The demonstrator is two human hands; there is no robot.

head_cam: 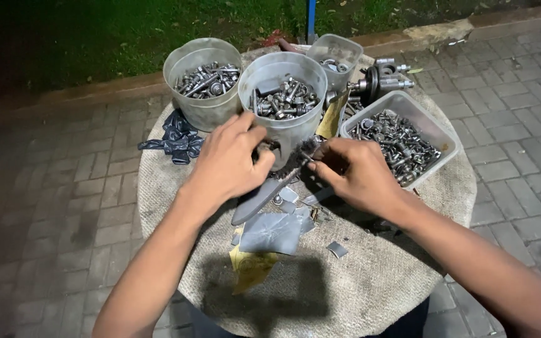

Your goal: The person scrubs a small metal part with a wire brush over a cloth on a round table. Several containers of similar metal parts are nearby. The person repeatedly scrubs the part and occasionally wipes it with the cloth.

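Both hands meet over a wire brush (277, 178) — left hand (226, 166), right hand (358, 175) pinching something small.

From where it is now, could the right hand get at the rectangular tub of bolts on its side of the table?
Probably yes. The right hand sits just beside the rectangular tub, which is open-topped with nothing over the bolts. Its fingers are pinching a small part, so that grip would need freeing first.

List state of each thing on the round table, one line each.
Left tub: upright, open, part full of bolts.
Middle tub: upright, open, holds bolts.
Small tub: upright, open, few parts.
Rectangular tray: open, full of hardware.
Wire brush: lying flat, bristles near hands.
Left hand: closed on a small part, hidden.
Right hand: pinching a thin metal piece.
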